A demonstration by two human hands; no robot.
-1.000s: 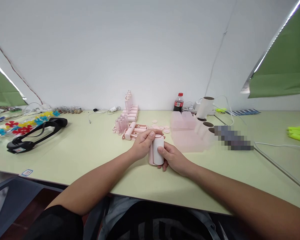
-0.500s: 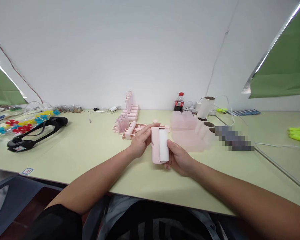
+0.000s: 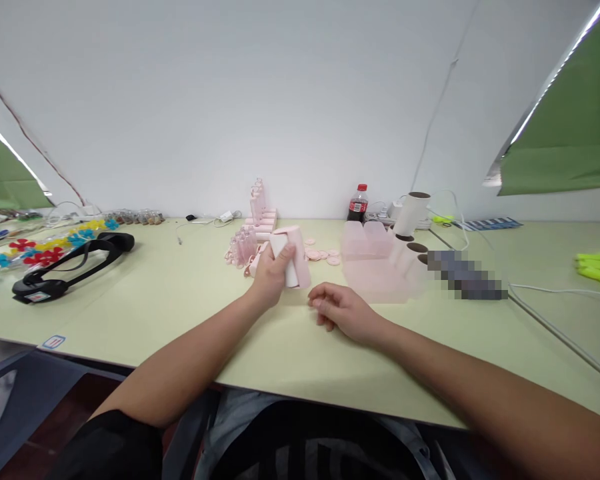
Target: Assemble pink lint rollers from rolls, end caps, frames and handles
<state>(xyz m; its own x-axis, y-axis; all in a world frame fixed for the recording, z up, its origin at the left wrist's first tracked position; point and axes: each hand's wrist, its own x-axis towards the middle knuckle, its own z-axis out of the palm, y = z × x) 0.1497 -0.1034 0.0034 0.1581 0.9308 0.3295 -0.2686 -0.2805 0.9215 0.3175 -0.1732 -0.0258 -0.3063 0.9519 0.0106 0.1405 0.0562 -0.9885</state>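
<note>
My left hand [image 3: 269, 277] is closed around a lint roller [image 3: 293, 260], a white roll partly wrapped by a pale pink cover, tilted above the table. The palm side of the grip is hidden. To its right my right hand [image 3: 344, 312] is off the roller, its fingers loosely bent and apart with nothing in them. Behind the roller lie several small pink discs [image 3: 321, 255]. Pink parts lie close behind my left hand, partly covered by it. Farther back stand clear pink pieces [image 3: 241, 247] and a row of pink rollers [image 3: 263, 223].
Translucent pink boxes [image 3: 373, 257] stand right of the discs, beside white paper rolls [image 3: 413, 217]. A cola bottle [image 3: 359, 203] is near the wall. At left lie a black headset strap [image 3: 73, 267] and colourful flower pieces [image 3: 45, 253]. A blurred-out object [image 3: 465, 275] and cables lie at right.
The lint roller has moved left and up in my left hand and is turned over. My right hand has let go of it and stays near the same spot. The pink discs have come into view.
</note>
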